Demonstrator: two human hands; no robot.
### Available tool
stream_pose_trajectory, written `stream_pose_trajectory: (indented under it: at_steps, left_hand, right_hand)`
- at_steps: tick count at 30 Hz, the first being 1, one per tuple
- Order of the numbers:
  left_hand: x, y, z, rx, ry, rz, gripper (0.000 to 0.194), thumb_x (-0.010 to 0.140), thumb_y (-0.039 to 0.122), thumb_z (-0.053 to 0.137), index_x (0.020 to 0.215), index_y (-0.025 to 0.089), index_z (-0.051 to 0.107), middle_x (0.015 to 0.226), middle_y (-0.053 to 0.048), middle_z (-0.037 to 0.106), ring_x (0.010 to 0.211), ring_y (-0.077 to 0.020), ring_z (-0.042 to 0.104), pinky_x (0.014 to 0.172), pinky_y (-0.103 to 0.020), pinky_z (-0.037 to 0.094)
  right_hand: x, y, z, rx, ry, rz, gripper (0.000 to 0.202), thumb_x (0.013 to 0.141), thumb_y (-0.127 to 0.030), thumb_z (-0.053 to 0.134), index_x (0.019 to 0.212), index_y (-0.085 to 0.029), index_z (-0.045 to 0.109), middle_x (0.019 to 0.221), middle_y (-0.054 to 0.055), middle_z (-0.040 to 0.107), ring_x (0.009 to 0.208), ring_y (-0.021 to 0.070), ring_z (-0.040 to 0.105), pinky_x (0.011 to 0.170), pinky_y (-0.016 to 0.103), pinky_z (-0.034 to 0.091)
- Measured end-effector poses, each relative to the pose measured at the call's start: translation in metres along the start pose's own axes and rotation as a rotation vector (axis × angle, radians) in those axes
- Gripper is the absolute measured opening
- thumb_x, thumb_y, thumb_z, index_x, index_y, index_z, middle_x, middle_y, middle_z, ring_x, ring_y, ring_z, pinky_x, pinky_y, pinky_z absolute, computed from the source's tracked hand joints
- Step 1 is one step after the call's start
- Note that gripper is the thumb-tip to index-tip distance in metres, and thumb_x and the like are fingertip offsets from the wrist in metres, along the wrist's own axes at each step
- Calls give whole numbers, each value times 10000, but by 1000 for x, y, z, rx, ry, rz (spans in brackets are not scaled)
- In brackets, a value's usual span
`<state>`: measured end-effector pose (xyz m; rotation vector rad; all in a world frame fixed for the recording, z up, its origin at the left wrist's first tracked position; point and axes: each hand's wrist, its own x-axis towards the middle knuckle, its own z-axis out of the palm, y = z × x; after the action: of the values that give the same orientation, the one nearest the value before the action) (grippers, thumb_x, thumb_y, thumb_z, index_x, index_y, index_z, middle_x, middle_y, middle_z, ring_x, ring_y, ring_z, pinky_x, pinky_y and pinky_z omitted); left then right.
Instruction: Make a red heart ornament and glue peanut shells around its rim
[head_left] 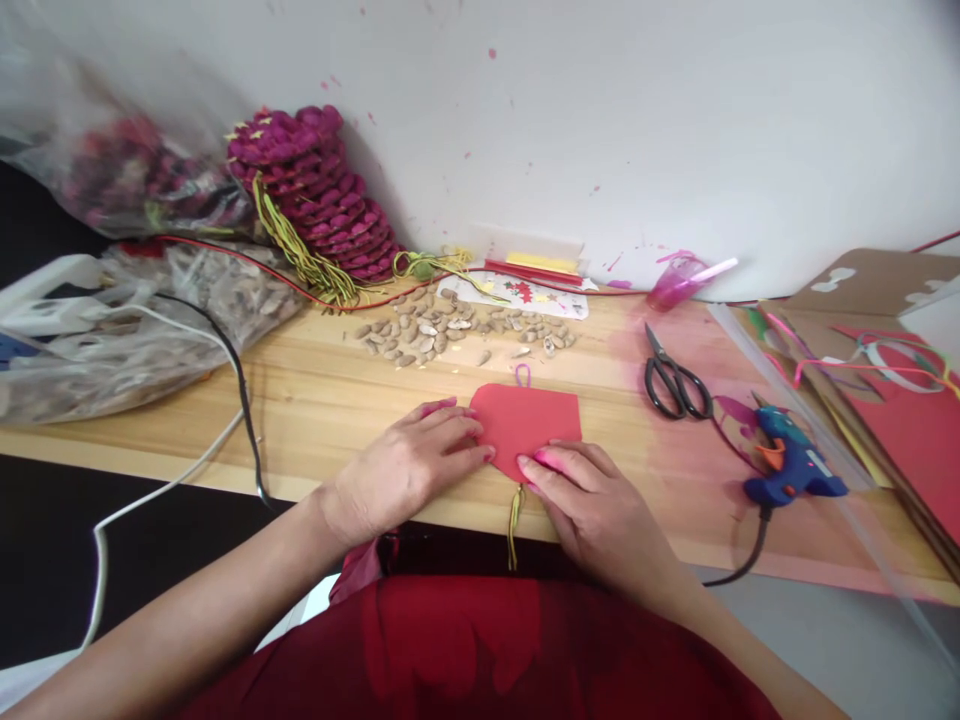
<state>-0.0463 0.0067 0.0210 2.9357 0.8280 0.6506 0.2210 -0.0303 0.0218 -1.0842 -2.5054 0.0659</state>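
A red paper piece (527, 425) lies flat near the table's front edge, with a small purple loop (523, 375) at its top and a yellow-green tassel (514, 528) hanging from its bottom over the edge. My left hand (420, 460) rests palm down with its fingertips on the paper's left edge. On the lower right part of the paper lie the fingers of my right hand (592, 495), spread slightly. Both hands press on the paper without wrapping round it. Peanut shells (427, 330) are scattered behind the paper.
Black scissors (675, 385) and a blue glue gun (791, 465) with a cable lie right. Further back stand a pink cup (679, 280) and a magenta bundle (315, 190). Plastic bags (150, 340) and cables are left, cardboard (885, 290) far right.
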Motion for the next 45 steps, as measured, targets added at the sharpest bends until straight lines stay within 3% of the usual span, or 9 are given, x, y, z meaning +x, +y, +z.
stream_pose_trajectory:
  at_steps: [4, 7, 10, 15, 18, 20, 25, 30, 45]
  left_hand:
    - [-1, 1, 3, -104, 29, -82, 298, 993, 148, 468, 1230, 196, 642, 1213, -100, 657, 1162, -224, 602, 1022, -424, 500]
    - [4, 1, 7, -239, 181, -287, 300, 974, 101, 481, 1194, 190, 663, 1152, -86, 669, 1081, -171, 641, 945, -313, 541]
    - [12, -1, 8, -339, 272, -478, 274, 938, 113, 542, 1174, 167, 670, 1135, -90, 670, 1084, -169, 649, 968, -304, 534]
    - [26, -7, 10, -554, 267, -662, 412, 859, 119, 586, 1268, 156, 616, 1221, -103, 664, 914, -153, 696, 851, -311, 586]
    - [37, -16, 9, -598, 222, -795, 448, 827, 109, 578, 1270, 158, 620, 1106, -72, 723, 856, -150, 700, 801, -297, 582]
    - [45, -24, 7, -568, 160, -855, 344, 830, 125, 573, 1150, 174, 691, 994, -43, 751, 831, -152, 698, 787, -285, 567]
    - [65, -41, 3, -476, -18, -880, 160, 788, 154, 621, 879, 190, 748, 798, -12, 747, 727, -154, 678, 700, -261, 522]
    - [75, -45, 3, -406, -71, -863, 55, 763, 216, 683, 752, 189, 729, 703, -1, 713, 659, -150, 640, 638, -258, 469]
    - [84, -40, -9, -266, -234, -877, 92, 803, 211, 640, 733, 180, 691, 688, 7, 698, 638, -138, 607, 645, -257, 413]
  right_hand:
    - [-1, 2, 2, -1, 21, -26, 318, 912, -71, 568, 1199, -92, 704, 1108, 147, 708, 1022, 287, 571, 910, 441, 559]
    - [-1, 3, 2, 0, 22, -39, 320, 908, -60, 564, 1190, -99, 710, 1099, 147, 706, 1011, 286, 576, 901, 444, 561]
    - [1, 3, 1, 13, 28, -35, 306, 912, -69, 564, 1173, -112, 718, 1079, 140, 706, 1005, 279, 581, 901, 437, 561]
    - [4, 3, 1, 64, 40, -21, 299, 915, -75, 574, 1167, -124, 727, 1086, 136, 707, 1033, 275, 571, 918, 434, 556]
    - [5, 5, 2, 96, 42, -18, 294, 912, -76, 586, 1161, -133, 732, 1093, 132, 709, 1046, 270, 570, 930, 435, 550]
    - [4, 6, 2, 107, 47, -21, 284, 910, -85, 598, 1155, -137, 734, 1092, 128, 711, 1045, 266, 571, 934, 434, 549]
    - [3, 7, 2, 110, 49, -19, 292, 907, -85, 609, 1167, -148, 726, 1105, 114, 715, 1047, 257, 575, 946, 426, 543]
    - [3, 8, 3, 100, 56, -31, 281, 910, -96, 614, 1161, -145, 730, 1100, 117, 717, 1038, 254, 579, 945, 427, 539]
    - [5, 9, 3, 110, 43, -23, 278, 913, -100, 607, 1152, -153, 738, 1095, 119, 720, 1035, 261, 574, 922, 438, 550]
